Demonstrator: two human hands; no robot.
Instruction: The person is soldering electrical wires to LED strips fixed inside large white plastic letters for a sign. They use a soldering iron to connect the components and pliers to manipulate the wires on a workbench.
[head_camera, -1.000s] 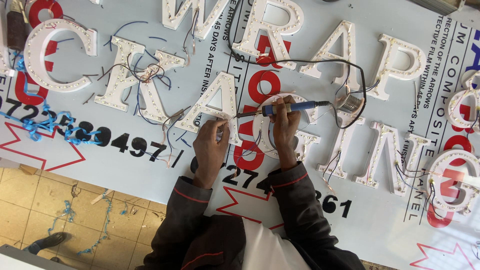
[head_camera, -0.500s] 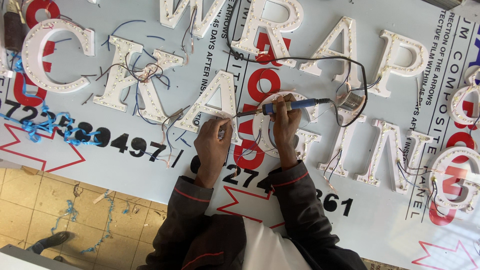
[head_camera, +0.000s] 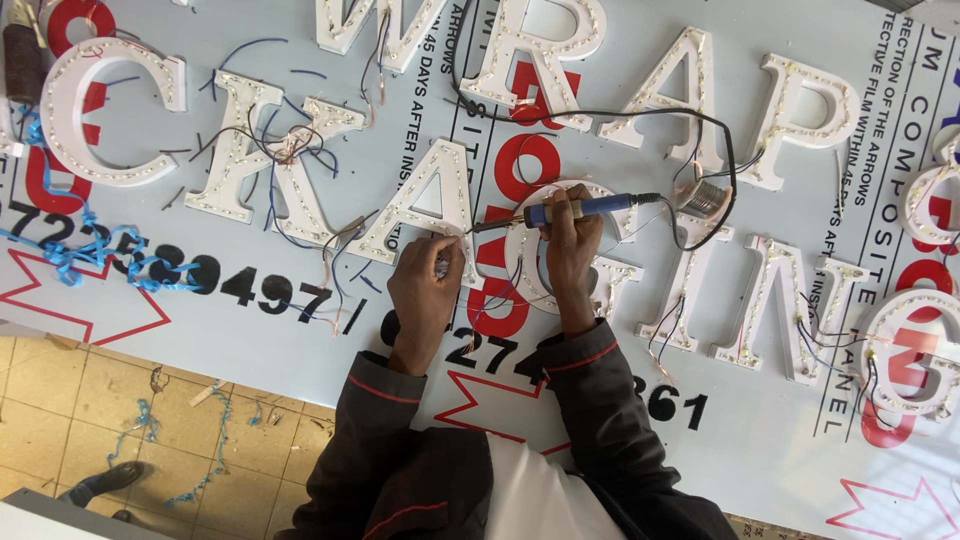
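Observation:
My right hand (head_camera: 570, 248) grips a soldering iron with a blue handle (head_camera: 585, 209). Its tip points left and meets the right leg of a white A-shaped sign letter (head_camera: 425, 205) studded with small lamps. My left hand (head_camera: 425, 292) pinches something thin, a wire or solder, at the foot of that same leg, just below the tip. A round white letter (head_camera: 612, 272) lies partly hidden under my right hand. The iron's black cord (head_camera: 600, 113) loops up and round to the right. Both dark sleeves with red piping reach in from below.
A small solder spool (head_camera: 705, 197) sits right of the iron. Several more white letters with loose wires (head_camera: 275, 150) lie across the printed white panel (head_camera: 760, 440). Blue film strips (head_camera: 75, 255) trail off its left edge. Tiled floor and a shoe (head_camera: 105, 482) show lower left.
Almost nothing differs: both hands stay at the A-shaped letter with the iron tip on it. My left hand has crept up slightly.

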